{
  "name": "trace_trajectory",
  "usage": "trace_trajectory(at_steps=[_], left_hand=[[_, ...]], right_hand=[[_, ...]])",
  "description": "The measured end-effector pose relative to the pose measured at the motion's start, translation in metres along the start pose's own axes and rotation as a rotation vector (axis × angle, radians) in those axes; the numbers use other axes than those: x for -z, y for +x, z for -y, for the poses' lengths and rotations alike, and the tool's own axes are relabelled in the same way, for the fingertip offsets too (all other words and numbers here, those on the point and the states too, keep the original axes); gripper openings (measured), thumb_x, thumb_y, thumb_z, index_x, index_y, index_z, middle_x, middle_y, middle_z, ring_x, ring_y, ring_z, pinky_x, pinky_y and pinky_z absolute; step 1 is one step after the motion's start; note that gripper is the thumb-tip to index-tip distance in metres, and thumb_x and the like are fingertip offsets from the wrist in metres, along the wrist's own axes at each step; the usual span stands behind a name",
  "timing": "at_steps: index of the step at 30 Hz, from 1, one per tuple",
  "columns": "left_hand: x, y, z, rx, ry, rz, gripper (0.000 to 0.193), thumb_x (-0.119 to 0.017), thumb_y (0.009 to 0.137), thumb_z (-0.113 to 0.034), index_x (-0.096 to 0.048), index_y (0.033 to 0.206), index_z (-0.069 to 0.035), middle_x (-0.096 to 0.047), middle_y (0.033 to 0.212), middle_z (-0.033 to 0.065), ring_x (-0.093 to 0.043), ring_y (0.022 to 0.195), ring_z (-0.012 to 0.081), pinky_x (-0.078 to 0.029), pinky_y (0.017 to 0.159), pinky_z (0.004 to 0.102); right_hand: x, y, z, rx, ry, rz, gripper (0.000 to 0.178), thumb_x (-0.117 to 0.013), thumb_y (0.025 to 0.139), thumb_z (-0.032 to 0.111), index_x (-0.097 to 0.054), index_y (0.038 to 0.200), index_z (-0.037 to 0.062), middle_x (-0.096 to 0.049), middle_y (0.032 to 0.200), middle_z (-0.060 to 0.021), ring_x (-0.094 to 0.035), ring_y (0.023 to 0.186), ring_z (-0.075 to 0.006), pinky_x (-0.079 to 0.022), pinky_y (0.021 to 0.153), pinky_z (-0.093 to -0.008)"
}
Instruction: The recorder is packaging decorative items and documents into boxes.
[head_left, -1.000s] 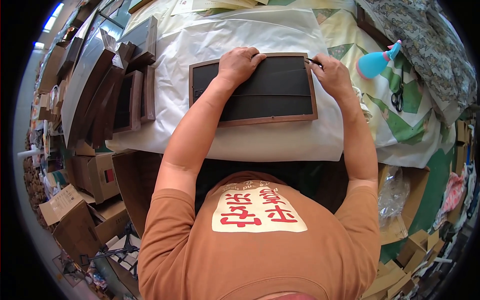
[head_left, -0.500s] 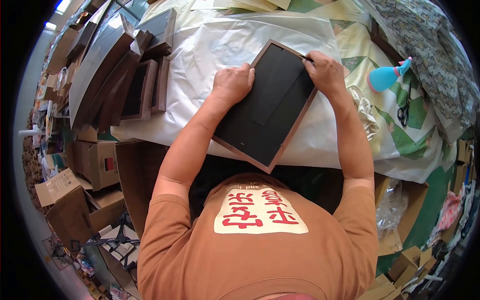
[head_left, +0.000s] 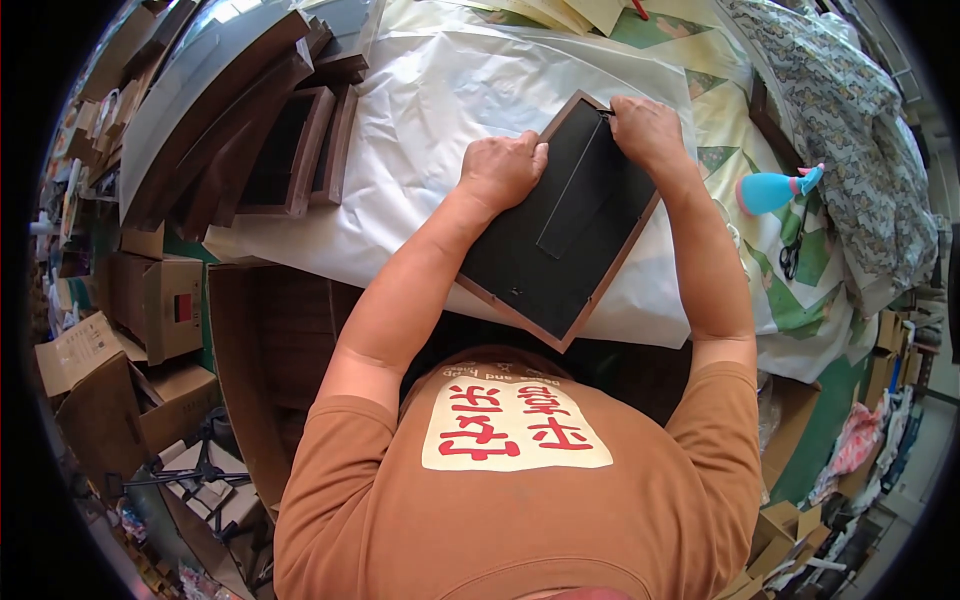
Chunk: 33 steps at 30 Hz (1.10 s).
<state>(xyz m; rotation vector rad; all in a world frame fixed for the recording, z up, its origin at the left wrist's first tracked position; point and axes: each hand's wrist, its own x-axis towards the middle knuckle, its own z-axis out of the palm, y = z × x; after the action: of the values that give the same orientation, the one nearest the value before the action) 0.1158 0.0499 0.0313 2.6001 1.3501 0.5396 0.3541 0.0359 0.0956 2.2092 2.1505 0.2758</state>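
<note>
A brown wooden picture frame lies tilted, with its black backing and long easel stand facing up, its near corner jutting past the table edge. My left hand is closed on the frame's left edge, thumb over the backing. At the far end of the frame, my right hand has its fingers pinched together around a small dark thing, which the fingers mostly hide. That dark tip touches the frame's far end near the top of the stand.
White sheeting covers the table. Several brown frames stand stacked at the left. To the right are a blue spray bottle, black scissors and patterned cloth. Cardboard boxes sit below on the left.
In the picture, the frame and my left hand have shifted right and slightly down. My right hand stays at the frame's far end, and the dark thing shows less between its fingers.
</note>
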Motion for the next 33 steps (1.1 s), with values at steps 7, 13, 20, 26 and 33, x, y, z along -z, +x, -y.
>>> trace_trajectory(at_steps=[7, 13, 20, 26, 33], left_hand=[[-0.002, 0.001, 0.001, 0.009, -0.016, -0.002, 0.034, -0.05, 0.104, -0.037, -0.068, 0.094, -0.01, -0.076, 0.076, 0.0127, -0.072, 0.069, 0.0362, -0.054, 0.064, 0.0438], [-0.006, -0.001, 0.003, 0.023, -0.031, -0.01, 0.034, -0.05, 0.104, -0.037, -0.068, 0.093, -0.011, -0.076, 0.076, 0.0116, -0.073, 0.069, 0.0354, -0.055, 0.064, 0.0433], [-0.007, -0.003, 0.003, 0.013, -0.047, -0.033, 0.035, -0.051, 0.104, -0.038, -0.069, 0.092, -0.011, -0.077, 0.077, 0.0109, -0.073, 0.07, 0.0355, -0.055, 0.065, 0.0432], [-0.006, -0.001, 0.0, 0.011, -0.055, -0.02, 0.035, -0.051, 0.104, -0.038, -0.069, 0.091, -0.011, -0.077, 0.078, 0.0115, -0.073, 0.071, 0.0359, -0.055, 0.066, 0.0437], [-0.006, 0.001, 0.006, -0.011, -0.078, -0.087, 0.038, -0.05, 0.103, -0.037, -0.069, 0.085, -0.01, -0.076, 0.077, 0.0145, -0.073, 0.066, 0.0371, -0.056, 0.062, 0.0439]], right_hand=[[0.007, 0.014, 0.004, 0.065, -0.078, 0.058, 0.023, -0.055, 0.088, 0.011, -0.076, 0.085, 0.0035, -0.078, 0.092, -0.0172, -0.074, 0.082, -0.0402, -0.057, 0.068, -0.046], [0.001, 0.008, 0.009, 0.074, -0.139, 0.07, 0.019, -0.055, 0.09, 0.011, -0.072, 0.089, 0.0025, -0.077, 0.09, -0.0172, -0.074, 0.082, -0.0409, -0.057, 0.069, -0.0477], [-0.013, -0.005, 0.006, 0.054, -0.108, 0.016, 0.013, -0.052, 0.093, 0.01, -0.064, 0.094, 0.0032, -0.076, 0.088, -0.0184, -0.073, 0.081, -0.0423, -0.056, 0.069, -0.0498], [-0.018, -0.01, -0.003, -0.01, -0.033, -0.009, 0.016, -0.053, 0.098, 0.019, -0.061, 0.098, 0.0044, -0.075, 0.088, -0.0195, -0.07, 0.081, -0.0453, -0.054, 0.071, -0.0517], [-0.022, -0.003, -0.013, -0.154, 0.226, -0.053, 0.036, -0.059, 0.099, 0.042, -0.066, 0.102, 0.0074, -0.076, 0.095, -0.0166, -0.069, 0.089, -0.0456, -0.052, 0.078, -0.0523]])
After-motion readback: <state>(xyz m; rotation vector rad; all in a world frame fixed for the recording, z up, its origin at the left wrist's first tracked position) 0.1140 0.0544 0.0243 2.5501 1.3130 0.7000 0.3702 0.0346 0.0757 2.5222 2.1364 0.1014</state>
